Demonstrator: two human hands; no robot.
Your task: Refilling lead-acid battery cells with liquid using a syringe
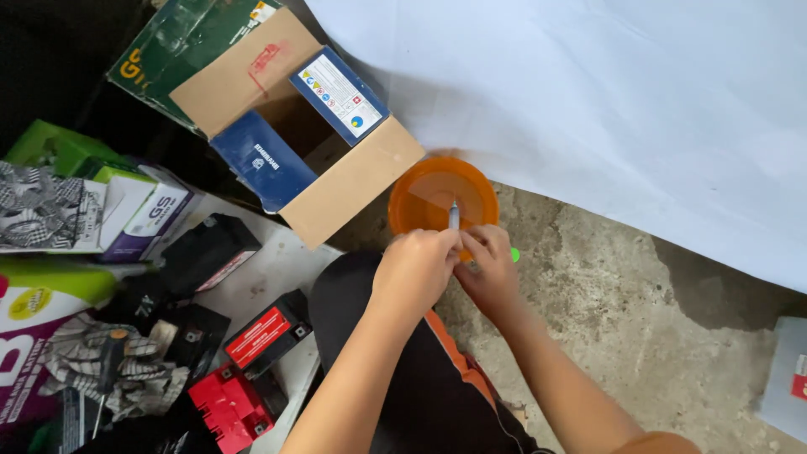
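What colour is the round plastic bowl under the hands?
Translucent orange; the round plastic bowl shows best in the head view.

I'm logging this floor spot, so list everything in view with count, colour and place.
bowl: one, orange see-through, on the concrete floor at centre, under both hands
thin tool: one, pale grey, upright over the bowl, held by the fingers
cardboard box: one, brown with blue flaps, open, upper left of the bowl
white sheet: one, white, spread across the upper right
batteries: several, black and red, lower left
small boxes: several, green, white and purple, far left
patterned cloth: one, black and white, bottom left
concrete floor: grey, lower right
left hand: closed grip at the tool
right hand: closed grip beside it
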